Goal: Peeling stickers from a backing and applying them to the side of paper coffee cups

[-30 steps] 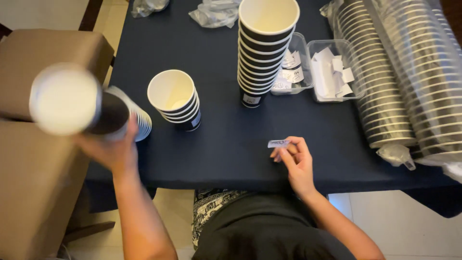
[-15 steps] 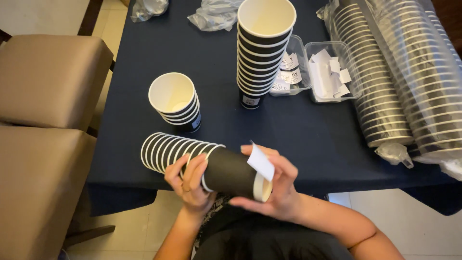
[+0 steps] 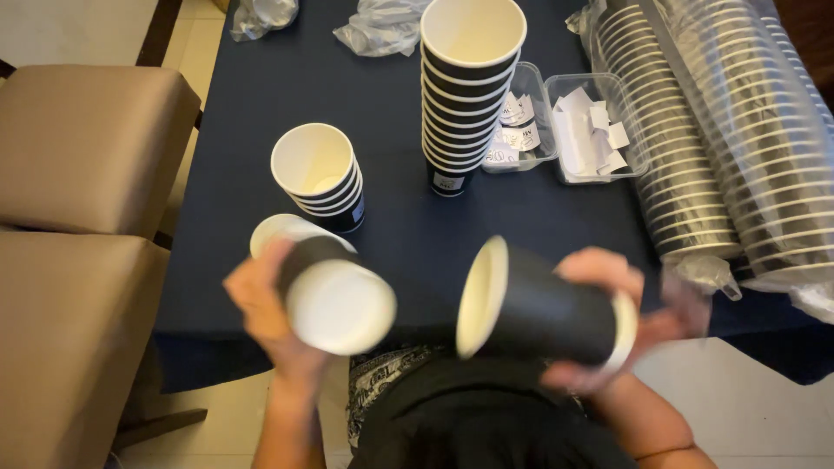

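While sideways, single black cup (image 3: 543,313) clenched in right hand (image 3: 621,321), rim leftward.

Black paper cups (image 3: 539,311) with white insides, navy tablecloth (image 3: 261,104), tan chair cushions (image 3: 87,148).

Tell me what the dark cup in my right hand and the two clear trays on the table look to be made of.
The dark cup with a white inside, held in the right hand, looks like matte paperboard: rolled white rim, no shine. The two clear trays look like thin glossy plastic, since the white slips show through their walls.
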